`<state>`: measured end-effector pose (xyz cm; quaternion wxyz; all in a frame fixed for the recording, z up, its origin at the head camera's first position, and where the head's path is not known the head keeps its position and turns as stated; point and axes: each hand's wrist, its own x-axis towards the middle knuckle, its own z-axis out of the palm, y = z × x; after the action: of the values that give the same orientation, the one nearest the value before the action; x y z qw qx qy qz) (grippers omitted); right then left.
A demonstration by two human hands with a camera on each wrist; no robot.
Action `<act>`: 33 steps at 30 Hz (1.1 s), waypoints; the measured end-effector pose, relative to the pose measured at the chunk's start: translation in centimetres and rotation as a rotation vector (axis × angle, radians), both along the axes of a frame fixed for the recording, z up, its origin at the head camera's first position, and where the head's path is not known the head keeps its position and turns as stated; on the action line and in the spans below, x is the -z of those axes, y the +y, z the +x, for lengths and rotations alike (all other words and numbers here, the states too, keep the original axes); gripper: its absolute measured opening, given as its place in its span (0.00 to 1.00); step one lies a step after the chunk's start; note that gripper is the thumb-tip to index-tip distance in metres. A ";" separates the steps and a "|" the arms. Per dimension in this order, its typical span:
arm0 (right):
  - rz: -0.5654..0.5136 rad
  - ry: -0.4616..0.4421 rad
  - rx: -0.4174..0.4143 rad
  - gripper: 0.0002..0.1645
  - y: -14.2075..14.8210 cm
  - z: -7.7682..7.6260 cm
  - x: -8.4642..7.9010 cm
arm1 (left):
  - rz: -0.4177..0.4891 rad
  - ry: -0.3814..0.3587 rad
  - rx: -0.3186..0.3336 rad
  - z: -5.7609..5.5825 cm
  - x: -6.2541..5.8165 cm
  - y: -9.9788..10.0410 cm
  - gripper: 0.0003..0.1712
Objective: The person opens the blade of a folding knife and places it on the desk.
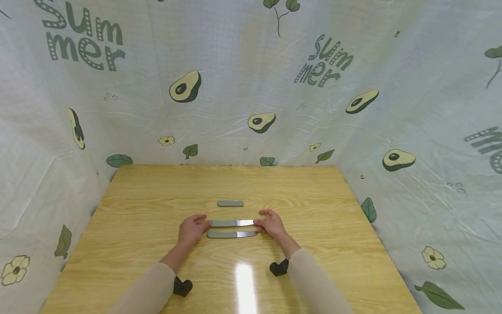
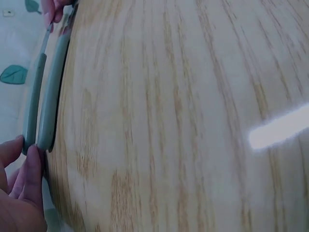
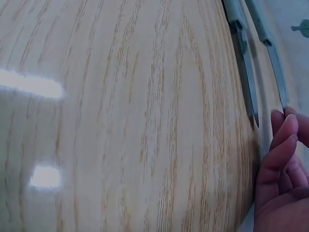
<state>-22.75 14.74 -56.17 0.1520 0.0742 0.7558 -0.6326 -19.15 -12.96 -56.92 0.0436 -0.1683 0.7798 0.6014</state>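
Between both hands is a knife [image 1: 224,223] with a grey-green handle and a bright blade. My left hand [image 1: 191,229] pinches its handle end, and my right hand [image 1: 272,224] pinches the blade near its tip. Just nearer to me, a second knife [image 1: 222,234] of the same kind lies on the table, handle left and blade right. Beyond the held knife lies a shorter grey-green piece [image 1: 230,203] like a folded knife, with no blade showing. In the right wrist view, the held blade [image 3: 277,72] ends at the fingertips.
The knives are on a wood-grain table [image 1: 149,192] with a glare streak near its front. A white cloth [image 1: 223,43] printed with avocados and leaves hangs behind the table and along its sides. Black pieces [image 1: 182,286] sit at both wrists.
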 end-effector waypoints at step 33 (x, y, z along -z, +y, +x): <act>0.148 -0.029 0.024 0.25 0.1 0.1 -0.1 | -0.195 0.014 -0.019 0.2 0.1 -0.2 0.25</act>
<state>-22.60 14.86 -56.02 0.1496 0.1034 0.7972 -0.5756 -18.94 -13.14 -57.02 0.0159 -0.1748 0.8334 0.5240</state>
